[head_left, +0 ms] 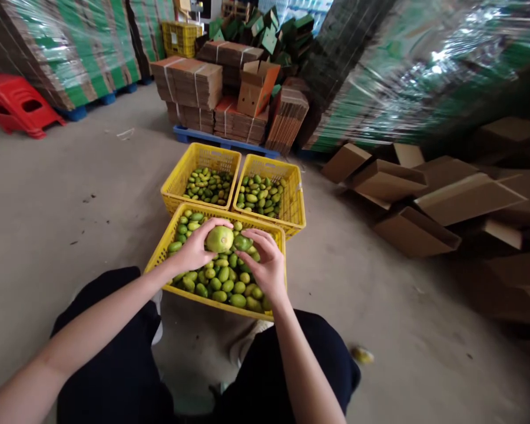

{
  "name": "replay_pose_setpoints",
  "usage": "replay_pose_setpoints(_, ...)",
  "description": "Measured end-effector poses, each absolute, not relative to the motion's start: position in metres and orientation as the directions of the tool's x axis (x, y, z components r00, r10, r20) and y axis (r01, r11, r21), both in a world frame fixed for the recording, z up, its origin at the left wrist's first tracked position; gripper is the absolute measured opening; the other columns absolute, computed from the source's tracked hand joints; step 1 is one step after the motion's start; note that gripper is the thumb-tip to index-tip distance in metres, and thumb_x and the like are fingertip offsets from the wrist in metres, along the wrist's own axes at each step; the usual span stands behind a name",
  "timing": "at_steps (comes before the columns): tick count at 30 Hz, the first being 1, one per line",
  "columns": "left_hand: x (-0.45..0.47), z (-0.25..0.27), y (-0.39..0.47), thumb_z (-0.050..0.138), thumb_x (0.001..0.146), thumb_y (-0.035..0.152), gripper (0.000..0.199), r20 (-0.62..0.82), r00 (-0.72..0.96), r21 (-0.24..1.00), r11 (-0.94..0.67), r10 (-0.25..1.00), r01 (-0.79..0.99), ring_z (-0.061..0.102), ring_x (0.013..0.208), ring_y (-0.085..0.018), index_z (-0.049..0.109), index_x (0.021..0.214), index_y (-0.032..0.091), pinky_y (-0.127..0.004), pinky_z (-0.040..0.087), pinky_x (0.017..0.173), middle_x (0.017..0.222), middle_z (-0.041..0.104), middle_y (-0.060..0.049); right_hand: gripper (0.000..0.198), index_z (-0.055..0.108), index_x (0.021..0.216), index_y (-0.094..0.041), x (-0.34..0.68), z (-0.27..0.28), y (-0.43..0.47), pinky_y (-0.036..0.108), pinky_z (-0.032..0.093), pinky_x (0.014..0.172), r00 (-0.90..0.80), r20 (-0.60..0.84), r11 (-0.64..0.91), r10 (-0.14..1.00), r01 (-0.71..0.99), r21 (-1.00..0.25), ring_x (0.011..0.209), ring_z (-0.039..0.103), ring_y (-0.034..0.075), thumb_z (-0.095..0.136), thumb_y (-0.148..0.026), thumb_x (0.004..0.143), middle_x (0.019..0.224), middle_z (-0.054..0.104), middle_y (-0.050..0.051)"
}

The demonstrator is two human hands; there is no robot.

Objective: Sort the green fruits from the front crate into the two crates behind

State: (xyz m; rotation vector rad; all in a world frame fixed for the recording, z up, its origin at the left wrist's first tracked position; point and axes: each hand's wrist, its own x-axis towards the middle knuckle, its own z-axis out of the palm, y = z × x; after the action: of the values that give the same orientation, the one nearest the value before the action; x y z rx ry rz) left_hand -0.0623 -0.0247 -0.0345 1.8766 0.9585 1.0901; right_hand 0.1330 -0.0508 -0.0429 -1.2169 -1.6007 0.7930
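Note:
My left hand (197, 246) is closed around a large yellow-green lemon (219, 239), one end of it turned up toward me. Close beside it, my right hand (267, 262) pinches a smaller, darker green lemon (242, 242) between thumb and fingers. Both hands are above the near yellow crate (216, 304), which holds many green and yellowish lemons (223, 274). Behind it stand two more yellow crates, one at the left (170, 187) and one at the right (295, 207), each partly filled with similar fruit.
Flattened cartons (188, 82) are stacked on a blue pallet (225, 141). Open cardboard boxes (417, 229) are heaped at the right. A red stool (20, 103) stands at the far left, near film-wrapped stacks (88, 47). One yellowish fruit (362, 354) is on the floor by my right knee.

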Motion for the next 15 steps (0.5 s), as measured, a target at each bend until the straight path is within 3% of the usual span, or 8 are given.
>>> replay_pose_setpoints(8, -0.059, -0.037, -0.022, 0.048, 0.057, -0.003, 0.062, 0.436, 0.339, 0.816, -0.525, 0.834, 0.242, 0.058, 0.115, -0.023, 0.057, 0.114, 0.021, -0.039, 0.043, 0.103, 0.117, 0.064, -0.006, 0.029, 0.068, 0.112, -0.025, 0.129, -0.036, -0.058, 0.04, 0.05, 0.102, -0.021, 0.349, 0.318, 0.937, 0.469, -0.824, 0.115, 0.061, 0.023, 0.067, -0.03, 0.083, 0.119, 0.064, 0.008)
replay_pose_setpoints(15, -0.051, -0.04, -0.018, 0.044, 0.054, -0.006, 0.061, 0.507, 0.346, 0.705, -0.611, 0.789, 0.361, 0.057, 0.113, -0.024, 0.059, 0.108, 0.02, -0.04, 0.042, 0.102, 0.113, 0.065, -0.006, 0.033, 0.069, 0.117, -0.027, 0.131, -0.042, -0.06, 0.046, 0.048, 0.103, -0.104, 0.453, 0.368, 0.886, 0.751, -0.548, 0.12, 0.057, 0.025, 0.049, -0.02, 0.092, 0.127, 0.06, 0.011)
